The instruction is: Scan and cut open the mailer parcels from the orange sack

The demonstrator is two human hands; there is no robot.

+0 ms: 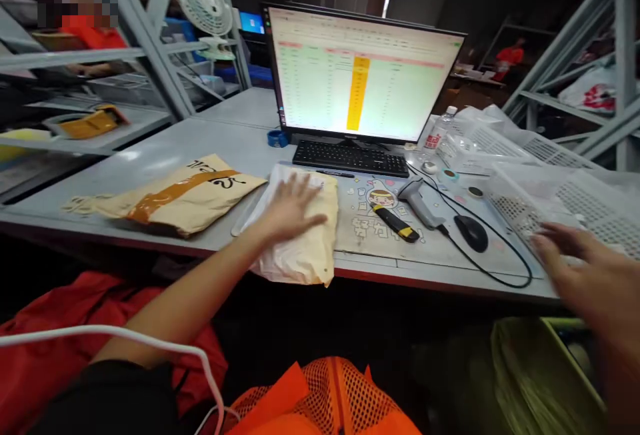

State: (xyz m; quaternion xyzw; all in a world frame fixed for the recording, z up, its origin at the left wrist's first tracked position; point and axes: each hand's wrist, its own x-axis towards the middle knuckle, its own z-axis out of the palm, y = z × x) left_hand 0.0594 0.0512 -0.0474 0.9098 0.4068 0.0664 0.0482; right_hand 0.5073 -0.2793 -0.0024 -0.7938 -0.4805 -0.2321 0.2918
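My left hand (295, 208) lies with its fingers spread on a cream and white paper-like package (300, 255), whose front edge hangs over the table edge. My right hand (580, 255), blurred, is at the front of a white perforated plastic basket (520, 202); thumb and fingers look apart, and I see nothing held. To the left lies a tan bag (185, 195) with brown tape and black handwriting. Between my hands are a black and yellow utility knife (395, 223), a grey barcode scanner (421, 204) and a black mouse (471, 232).
A monitor (360, 75) showing a spreadsheet stands behind a black keyboard (350, 158). A blue tape roll (277, 138) and a plastic bottle (441, 128) flank it. Metal shelving with a fan (203, 3) rises at left. A green bag-lined bin (545, 375) sits below right. Other people are in the background.
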